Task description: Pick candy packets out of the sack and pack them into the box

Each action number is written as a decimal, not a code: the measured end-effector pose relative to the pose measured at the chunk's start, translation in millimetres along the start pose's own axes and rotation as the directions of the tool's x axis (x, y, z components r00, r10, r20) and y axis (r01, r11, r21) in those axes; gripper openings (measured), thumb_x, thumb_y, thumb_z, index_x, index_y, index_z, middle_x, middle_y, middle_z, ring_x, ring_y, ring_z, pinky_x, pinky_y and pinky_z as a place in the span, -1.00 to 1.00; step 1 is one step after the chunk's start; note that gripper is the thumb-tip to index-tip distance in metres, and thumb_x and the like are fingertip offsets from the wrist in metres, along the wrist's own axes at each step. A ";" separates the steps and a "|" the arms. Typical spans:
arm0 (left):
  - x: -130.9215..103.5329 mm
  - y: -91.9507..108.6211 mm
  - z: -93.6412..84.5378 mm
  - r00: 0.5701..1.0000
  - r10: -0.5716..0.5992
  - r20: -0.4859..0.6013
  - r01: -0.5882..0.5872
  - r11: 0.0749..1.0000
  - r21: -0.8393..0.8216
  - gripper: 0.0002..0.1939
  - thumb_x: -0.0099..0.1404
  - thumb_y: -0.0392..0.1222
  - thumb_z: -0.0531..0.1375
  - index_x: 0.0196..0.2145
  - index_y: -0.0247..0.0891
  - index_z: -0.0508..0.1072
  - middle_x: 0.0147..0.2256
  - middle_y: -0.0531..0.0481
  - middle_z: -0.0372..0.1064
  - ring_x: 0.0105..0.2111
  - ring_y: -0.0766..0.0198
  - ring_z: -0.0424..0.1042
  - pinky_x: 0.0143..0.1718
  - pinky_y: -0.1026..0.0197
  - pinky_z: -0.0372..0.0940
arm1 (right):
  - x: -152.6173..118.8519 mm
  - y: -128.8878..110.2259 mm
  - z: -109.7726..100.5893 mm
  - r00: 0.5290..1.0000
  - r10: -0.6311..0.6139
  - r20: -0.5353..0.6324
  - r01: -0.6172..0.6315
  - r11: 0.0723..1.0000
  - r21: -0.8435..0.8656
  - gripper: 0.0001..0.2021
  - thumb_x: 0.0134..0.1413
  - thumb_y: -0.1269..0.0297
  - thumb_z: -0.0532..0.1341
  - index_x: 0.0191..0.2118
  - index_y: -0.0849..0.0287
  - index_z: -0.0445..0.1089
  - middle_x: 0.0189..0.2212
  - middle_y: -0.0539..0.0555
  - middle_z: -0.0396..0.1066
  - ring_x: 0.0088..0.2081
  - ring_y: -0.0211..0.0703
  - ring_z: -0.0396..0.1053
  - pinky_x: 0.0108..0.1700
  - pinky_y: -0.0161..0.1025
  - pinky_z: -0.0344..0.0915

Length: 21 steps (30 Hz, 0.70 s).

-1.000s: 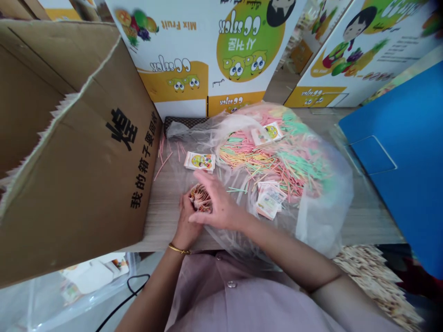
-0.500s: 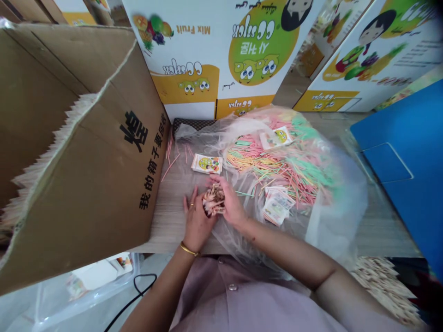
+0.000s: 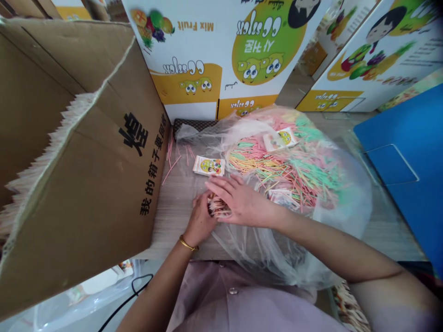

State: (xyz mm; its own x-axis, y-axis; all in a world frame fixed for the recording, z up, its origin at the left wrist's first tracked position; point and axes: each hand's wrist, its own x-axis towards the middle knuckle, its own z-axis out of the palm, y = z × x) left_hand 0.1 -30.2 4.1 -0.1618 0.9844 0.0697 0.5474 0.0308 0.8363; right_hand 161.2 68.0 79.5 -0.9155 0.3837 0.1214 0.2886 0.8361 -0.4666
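Near the table's front edge, my left hand is closed round the left side of a bundle of small packets, whose pale, crimped-looking edges face up. My right hand cups the same bundle from the right, its fingers reaching across the top and hiding part of it. Just beyond my fingers lies a small stack of printed packets. To the right, a clear plastic bag lies spread open with a heap of thin pink, green and yellow sticks on it. Another printed packet rests on the heap, and more packets lie beside my right wrist.
A tall brown carton holding rows of packets stands at the left. White printed boxes line the back, and a blue panel stands at the right. Several loose pink sticks lie by the carton. Below the table is a clear plastic bin.
My right hand has moved from the bundle's right side to over its top, fingers now reaching left across it. The bundle has shifted slightly right and stays in my hands.
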 end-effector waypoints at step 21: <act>-141.6 41.0 -124.3 0.825 0.508 -0.249 -0.421 0.846 0.328 -0.44 0.36 -0.17 0.15 0.28 0.09 0.23 -0.24 0.00 0.59 -0.25 0.15 0.56 -0.14 0.03 0.53 | 2.8 0.7 -1.6 0.995 0.051 0.082 -0.058 0.994 0.095 -0.52 0.18 0.26 0.24 0.21 -0.14 0.28 0.01 0.22 0.48 0.02 0.09 0.51 0.00 0.07 0.51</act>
State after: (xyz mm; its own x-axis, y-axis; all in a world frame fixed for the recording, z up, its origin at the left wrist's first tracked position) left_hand -56.6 -189.9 96.1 -0.0604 0.7842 0.6176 0.8002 -0.3318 0.4995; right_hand 159.4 70.3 81.0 -0.9195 0.3923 0.0257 0.3135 0.7711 -0.5542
